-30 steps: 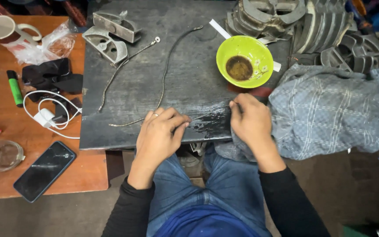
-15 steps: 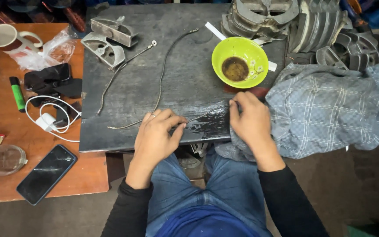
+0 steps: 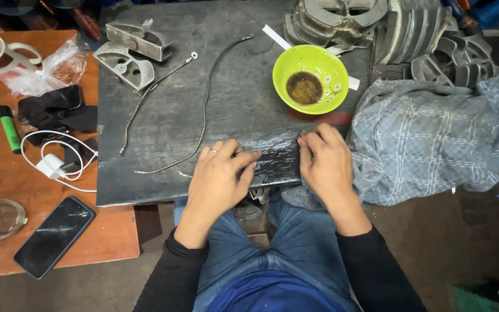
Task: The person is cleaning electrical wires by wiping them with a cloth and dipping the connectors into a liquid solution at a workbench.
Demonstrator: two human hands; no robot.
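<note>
Between both hands (image 3: 220, 176) (image 3: 326, 162), thin dark wire (image 3: 275, 144), fingertips pinching its ends, taut.

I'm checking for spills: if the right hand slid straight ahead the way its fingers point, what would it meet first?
Probably the green bowl of dark liquid: the right hand points up the dark board, and only bare board lies between.

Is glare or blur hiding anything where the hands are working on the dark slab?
Head view: sharp overall, with even lighting. A wet sheen glints on the dark grey slab between the left hand and right hand, which partly washes out the thin wire there. Top corners fall into shadow, and the lime-green bowl is clearly exposed.
</note>
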